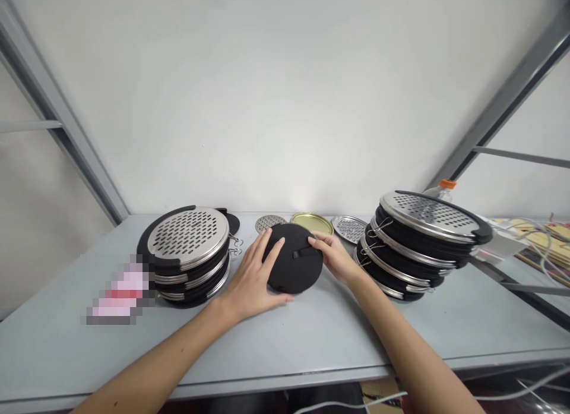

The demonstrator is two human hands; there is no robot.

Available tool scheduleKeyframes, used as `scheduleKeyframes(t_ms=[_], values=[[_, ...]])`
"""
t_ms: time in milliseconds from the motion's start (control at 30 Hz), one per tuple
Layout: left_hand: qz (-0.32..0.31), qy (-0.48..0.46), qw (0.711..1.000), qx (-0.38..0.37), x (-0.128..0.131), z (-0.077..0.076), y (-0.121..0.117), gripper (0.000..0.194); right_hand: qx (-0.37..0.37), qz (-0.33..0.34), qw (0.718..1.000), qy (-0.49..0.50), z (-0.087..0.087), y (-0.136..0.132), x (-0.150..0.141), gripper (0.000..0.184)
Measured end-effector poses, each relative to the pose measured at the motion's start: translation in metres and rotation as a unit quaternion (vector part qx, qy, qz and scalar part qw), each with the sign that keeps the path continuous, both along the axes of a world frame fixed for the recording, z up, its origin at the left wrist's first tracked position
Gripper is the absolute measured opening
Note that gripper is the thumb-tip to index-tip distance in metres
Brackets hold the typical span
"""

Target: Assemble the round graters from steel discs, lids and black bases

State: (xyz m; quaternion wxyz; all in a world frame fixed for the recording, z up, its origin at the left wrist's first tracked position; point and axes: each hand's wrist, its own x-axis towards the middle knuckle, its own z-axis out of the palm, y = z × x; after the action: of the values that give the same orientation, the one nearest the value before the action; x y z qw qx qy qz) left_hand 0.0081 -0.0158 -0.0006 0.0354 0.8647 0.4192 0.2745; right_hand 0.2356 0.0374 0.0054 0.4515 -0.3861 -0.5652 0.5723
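Observation:
A round black disc (291, 274) with a small raised tab on its face is tilted up above the middle of the table. My right hand (337, 258) grips its upper right edge, thumb near the tab. Against the disc's left side lies my left hand (252, 277), fingers spread and thumb stretched out below. Behind the disc are a perforated metal plate (269, 223), a gold-coloured round lid (318, 222) and a silver perforated plate with a rim (350, 228).
Stacks of black-and-silver round perforated pans stand left (189, 236) and right (427, 215), wire hooks sticking out. Another black disc (231, 224) lies behind the left stack. A bottle with an orange cap (446, 184) is behind the right one. Metal shelf posts flank the grey table (249, 348).

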Motion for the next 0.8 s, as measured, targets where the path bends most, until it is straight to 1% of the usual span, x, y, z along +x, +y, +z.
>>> scheduleKeyframes(t_ms=[100,233,333,467,500,567,633,667,733,767,800], values=[[0.007,0.013,0.999,-0.050,-0.001,-0.004,0.001,0.116,-0.009,0.023,1.000,-0.018,-0.003,-0.001,-0.006,0.039],[-0.002,0.020,0.996,-0.090,-0.002,-0.006,0.001,0.114,0.003,0.015,0.996,-0.085,-0.008,0.001,-0.010,0.036],[-0.018,0.020,0.995,-0.101,-0.002,-0.005,0.001,0.111,0.025,0.018,0.991,-0.130,-0.013,0.003,-0.010,0.036],[-0.013,0.028,0.994,-0.107,-0.003,-0.004,0.003,0.105,0.079,0.029,0.976,-0.203,-0.018,0.005,-0.009,0.036],[-0.012,0.030,0.993,-0.110,-0.003,-0.005,0.003,0.103,0.094,0.026,0.971,-0.219,-0.019,0.006,-0.009,0.036],[-0.006,0.034,0.992,-0.123,-0.004,-0.005,0.003,0.100,0.112,-0.001,0.964,-0.241,-0.021,0.006,-0.008,0.040],[0.009,0.041,0.989,-0.141,-0.004,-0.007,0.003,0.097,0.118,-0.029,0.962,-0.246,-0.022,0.007,-0.007,0.048],[0.016,0.045,0.988,-0.149,-0.004,-0.008,0.003,0.096,0.121,-0.032,0.962,-0.242,-0.022,0.006,-0.006,0.051],[0.025,0.051,0.986,-0.157,-0.005,-0.010,0.004,0.096,0.141,-0.004,0.962,-0.233,-0.021,0.004,-0.006,0.052],[0.026,0.052,0.986,-0.156,-0.006,-0.011,0.004,0.096,0.159,0.016,0.958,-0.237,-0.021,0.003,-0.006,0.051],[0.028,0.051,0.987,-0.152,-0.006,-0.012,0.005,0.096,0.185,0.031,0.949,-0.254,-0.021,0.001,-0.007,0.052]])
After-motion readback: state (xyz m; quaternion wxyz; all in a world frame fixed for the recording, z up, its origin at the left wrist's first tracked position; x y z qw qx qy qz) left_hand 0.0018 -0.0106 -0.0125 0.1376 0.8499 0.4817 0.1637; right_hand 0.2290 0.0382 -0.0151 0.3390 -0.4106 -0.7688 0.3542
